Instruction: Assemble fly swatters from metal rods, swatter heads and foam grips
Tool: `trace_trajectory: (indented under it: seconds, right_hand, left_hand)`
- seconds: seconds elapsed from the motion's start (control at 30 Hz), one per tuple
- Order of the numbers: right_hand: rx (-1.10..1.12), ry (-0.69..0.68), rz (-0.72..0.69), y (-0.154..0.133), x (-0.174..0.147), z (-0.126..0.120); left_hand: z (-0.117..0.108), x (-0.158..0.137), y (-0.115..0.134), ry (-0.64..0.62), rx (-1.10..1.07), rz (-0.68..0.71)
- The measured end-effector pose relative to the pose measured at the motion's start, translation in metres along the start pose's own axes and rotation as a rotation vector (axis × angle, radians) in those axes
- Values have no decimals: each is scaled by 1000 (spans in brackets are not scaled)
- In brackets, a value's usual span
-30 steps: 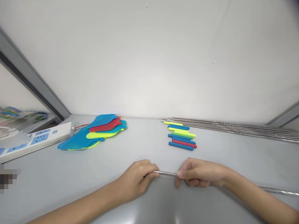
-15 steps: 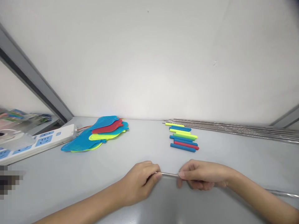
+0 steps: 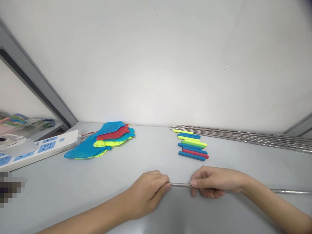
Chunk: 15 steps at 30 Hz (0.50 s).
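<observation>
Landmark for all positions: the row of coloured tubes (image 3: 192, 144), lying on the grey tabletop (image 3: 151, 149) in blue, yellow, green and red, with 1 red piece near its front.

The metal rod (image 3: 179, 184) is in front of the row, on the person's side, held crosswise by 2 hands. The left hand (image 3: 149, 191), forward and left of the row, has its fingers closed around the rod. The right hand (image 3: 214, 182), forward and right of the row, pinches the rod between thumb and fingertips; the other fingers are curled. A short bare section of rod shows between the hands. Further rod shows past the right forearm, roughly in line; the connection is hidden.

Behind and right of the row: a bundle of metal rods (image 3: 239, 135), along the wall (image 3: 161, 81). Left of the row: overlapping perforated paddles (image 3: 102, 143) in blue, red, teal and yellow. Farther left: a white power strip (image 3: 58, 143).
</observation>
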State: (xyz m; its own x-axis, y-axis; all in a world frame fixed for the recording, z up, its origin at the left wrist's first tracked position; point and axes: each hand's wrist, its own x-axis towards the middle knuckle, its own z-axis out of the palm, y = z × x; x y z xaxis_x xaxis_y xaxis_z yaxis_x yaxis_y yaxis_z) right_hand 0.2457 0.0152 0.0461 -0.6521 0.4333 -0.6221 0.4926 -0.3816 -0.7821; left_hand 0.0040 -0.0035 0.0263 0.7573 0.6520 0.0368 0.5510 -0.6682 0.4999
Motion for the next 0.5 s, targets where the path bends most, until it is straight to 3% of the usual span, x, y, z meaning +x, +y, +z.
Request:
trace_trajectory:
  seconds: [0.5]
  right_hand:
    - [-84, 41, 7, 5, -4, -12]
  left_hand:
    - [0, -1, -1, 1, 14, 19]
